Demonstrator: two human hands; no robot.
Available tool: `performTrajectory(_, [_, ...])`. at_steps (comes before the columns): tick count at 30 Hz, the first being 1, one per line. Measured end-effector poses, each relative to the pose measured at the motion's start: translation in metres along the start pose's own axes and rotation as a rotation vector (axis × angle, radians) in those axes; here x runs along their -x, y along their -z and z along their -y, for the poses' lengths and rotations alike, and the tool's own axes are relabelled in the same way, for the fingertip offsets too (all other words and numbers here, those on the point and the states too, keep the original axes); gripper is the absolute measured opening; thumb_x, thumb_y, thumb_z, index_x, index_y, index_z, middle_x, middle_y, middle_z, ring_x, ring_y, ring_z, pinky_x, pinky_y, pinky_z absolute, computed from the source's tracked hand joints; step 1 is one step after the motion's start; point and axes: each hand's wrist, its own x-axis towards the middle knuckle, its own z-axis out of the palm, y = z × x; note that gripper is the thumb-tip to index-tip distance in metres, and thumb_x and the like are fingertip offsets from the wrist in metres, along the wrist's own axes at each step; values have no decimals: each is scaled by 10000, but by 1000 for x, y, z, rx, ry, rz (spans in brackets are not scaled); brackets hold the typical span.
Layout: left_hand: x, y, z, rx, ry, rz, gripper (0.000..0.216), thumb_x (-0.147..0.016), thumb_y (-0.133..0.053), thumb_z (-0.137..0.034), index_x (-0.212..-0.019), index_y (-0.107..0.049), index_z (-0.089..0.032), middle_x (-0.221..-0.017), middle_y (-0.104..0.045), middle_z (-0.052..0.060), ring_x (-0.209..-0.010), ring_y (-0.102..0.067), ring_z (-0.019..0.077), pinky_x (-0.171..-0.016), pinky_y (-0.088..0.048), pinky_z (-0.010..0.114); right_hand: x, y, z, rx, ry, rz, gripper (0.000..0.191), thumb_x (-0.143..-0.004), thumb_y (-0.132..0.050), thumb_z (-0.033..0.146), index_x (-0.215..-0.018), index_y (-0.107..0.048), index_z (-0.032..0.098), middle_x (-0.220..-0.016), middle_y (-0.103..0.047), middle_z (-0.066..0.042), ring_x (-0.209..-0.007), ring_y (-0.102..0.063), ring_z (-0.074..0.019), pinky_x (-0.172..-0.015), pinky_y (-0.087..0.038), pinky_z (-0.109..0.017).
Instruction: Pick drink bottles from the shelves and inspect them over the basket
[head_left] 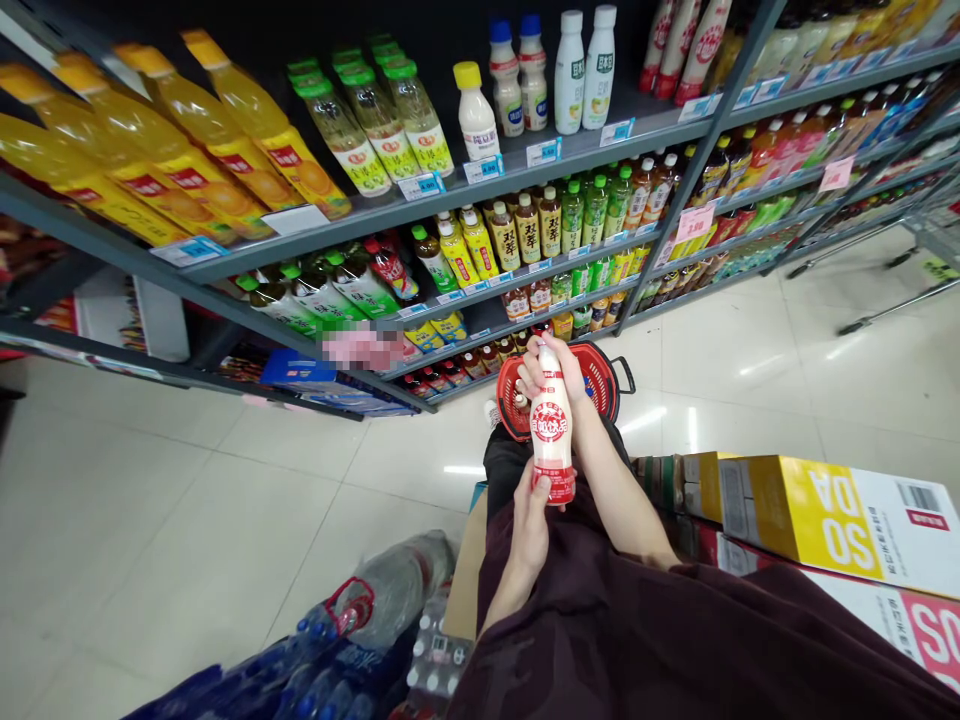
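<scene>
In the head view, the left hand [531, 510] is clasping the red base of a white bottle [551, 420], and the right hand [561, 368] is wrapping around its neck, so each grip is clamping on the bottle. The bottle is tilting in front of the dark top [600, 640], its red print facing the camera. Just beyond, a red basket [505, 400] is sitting before the shelves [656, 130]; a yellow SODA carton [795, 510] is resting at right.
</scene>
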Motion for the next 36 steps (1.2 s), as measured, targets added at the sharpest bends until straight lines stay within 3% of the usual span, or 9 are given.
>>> performTrajectory(23, [-2,-1,0,61,41,11,487,-940,-561,-558,-1167,-633,-133,-991,-749,111,-792,-684,205,-625,-531,282,-2,6,-3,20,14,11,416,-945,-518,628,-786,-506,244,-438,-480,91,-369,-435,-119,-376,-427,-213])
performTrajectory(31, [-1,1,-3,-61,3,2,518,-940,-573,-575,-1237,-626,-154,-1116,-739,133,-966,-692,250,-795,-559,334,3,-2,1,-27,18,-41,430,-978,-443,630,-770,-467,253,-408,-389,108,-346,-362,-118,-368,-386,-213])
performTrajectory(36, [-1,0,-12,-237,-61,-32,552,-906,-608,-596,-1256,-635,-170,-1098,-740,113,-1053,-670,285,-914,-543,385,4,5,1,-110,76,2,422,-1009,-378,592,-756,-434,258,-392,-349,111,-332,-320,-121,-367,-357,-211])
